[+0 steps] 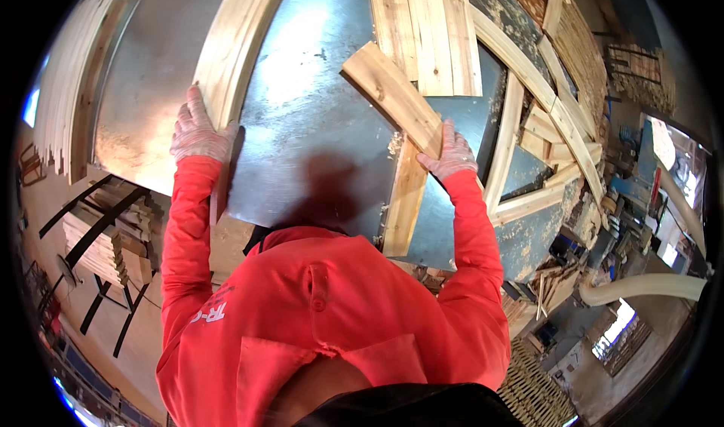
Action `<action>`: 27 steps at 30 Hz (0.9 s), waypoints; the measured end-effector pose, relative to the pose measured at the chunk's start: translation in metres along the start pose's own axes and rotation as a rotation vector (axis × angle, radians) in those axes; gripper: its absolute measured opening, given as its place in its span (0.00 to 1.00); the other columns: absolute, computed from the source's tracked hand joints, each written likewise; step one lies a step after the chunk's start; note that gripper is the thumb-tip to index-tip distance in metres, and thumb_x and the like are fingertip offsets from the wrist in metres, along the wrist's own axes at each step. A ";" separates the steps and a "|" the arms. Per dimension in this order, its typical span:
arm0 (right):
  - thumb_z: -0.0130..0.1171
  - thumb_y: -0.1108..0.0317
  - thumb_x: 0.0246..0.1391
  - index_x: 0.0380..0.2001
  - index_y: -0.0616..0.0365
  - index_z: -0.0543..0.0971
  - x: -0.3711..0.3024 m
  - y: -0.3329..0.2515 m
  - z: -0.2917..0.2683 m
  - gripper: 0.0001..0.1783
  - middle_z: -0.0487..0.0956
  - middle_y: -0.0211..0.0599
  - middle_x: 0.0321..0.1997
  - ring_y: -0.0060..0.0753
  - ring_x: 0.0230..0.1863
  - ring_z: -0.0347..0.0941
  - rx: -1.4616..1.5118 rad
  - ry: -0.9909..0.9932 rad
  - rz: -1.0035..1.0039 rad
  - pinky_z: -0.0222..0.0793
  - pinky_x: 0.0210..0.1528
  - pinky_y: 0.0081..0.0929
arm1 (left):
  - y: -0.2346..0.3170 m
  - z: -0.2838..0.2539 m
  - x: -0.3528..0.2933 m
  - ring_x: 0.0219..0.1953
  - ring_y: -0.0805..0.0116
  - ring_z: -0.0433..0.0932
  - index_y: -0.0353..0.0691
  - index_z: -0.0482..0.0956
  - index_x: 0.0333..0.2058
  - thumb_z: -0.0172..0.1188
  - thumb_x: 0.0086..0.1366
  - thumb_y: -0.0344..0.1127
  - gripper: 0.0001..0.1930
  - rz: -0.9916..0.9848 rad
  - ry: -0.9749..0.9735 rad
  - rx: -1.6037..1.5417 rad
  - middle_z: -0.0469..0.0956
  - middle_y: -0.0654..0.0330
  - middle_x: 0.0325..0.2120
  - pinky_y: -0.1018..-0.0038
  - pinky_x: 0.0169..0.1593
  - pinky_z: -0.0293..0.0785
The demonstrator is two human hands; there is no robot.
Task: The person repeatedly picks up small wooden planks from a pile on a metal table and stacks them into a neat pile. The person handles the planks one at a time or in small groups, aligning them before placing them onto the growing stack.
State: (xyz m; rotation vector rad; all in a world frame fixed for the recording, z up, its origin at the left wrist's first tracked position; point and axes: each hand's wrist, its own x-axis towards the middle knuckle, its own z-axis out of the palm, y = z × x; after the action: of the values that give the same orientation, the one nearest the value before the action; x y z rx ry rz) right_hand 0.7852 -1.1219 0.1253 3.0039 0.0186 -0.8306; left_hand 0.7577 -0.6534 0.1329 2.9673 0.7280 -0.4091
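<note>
Long pale wooden boards point(240, 46) lie side by side on a grey metal tabletop point(302, 110). Around their near end is my gloved left hand point(202, 129), fingers along the left edge and thumb toward the right. A short wooden board point(396, 91) lies slantwise, its far end pointing left. My gloved right hand point(451, 154) grips its near right end, with the thumb on the near side. Another board point(406, 201) passes under the short one and runs toward me. The undersides of both grips are hidden.
Several planks point(430, 35) lie at the far middle. Curved wooden pieces point(554, 110) and offcuts cover the right side, among sawdust. Long strips point(72, 72) stand stacked at the far left. Below the table's left edge, a black metal rack point(105, 223) holds more boards.
</note>
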 end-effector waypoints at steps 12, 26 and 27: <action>0.47 0.41 0.59 0.50 0.61 0.76 0.109 -0.338 -0.047 0.33 0.77 0.58 0.49 0.54 0.54 0.72 0.605 -0.097 -0.496 0.63 0.59 0.37 | -0.003 -0.019 -0.021 0.66 0.38 0.53 0.44 0.44 0.69 0.67 0.45 0.63 0.60 -0.008 -0.005 0.020 0.44 0.37 0.68 0.52 0.66 0.54; 0.47 0.53 0.60 0.62 0.60 0.57 0.249 -0.152 -0.052 0.32 0.69 0.62 0.59 0.57 0.61 0.67 -0.086 0.509 -0.121 0.64 0.58 0.52 | -0.053 -0.018 -0.002 0.58 0.39 0.64 0.42 0.52 0.66 0.71 0.42 0.52 0.54 0.037 0.124 -0.101 0.53 0.36 0.64 0.53 0.61 0.63; 0.47 0.55 0.59 0.62 0.60 0.58 0.235 -0.157 -0.076 0.32 0.72 0.60 0.54 0.57 0.55 0.71 -0.091 0.355 -0.099 0.67 0.54 0.50 | -0.061 -0.018 -0.004 0.58 0.39 0.64 0.43 0.52 0.66 0.71 0.42 0.52 0.54 0.009 0.119 -0.091 0.53 0.37 0.64 0.53 0.60 0.63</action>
State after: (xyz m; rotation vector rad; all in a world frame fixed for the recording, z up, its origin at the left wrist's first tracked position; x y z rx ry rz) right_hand 1.0232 -0.9618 0.0669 3.0384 0.2066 -0.2814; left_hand 0.7301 -0.5988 0.1513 2.9282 0.7225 -0.1939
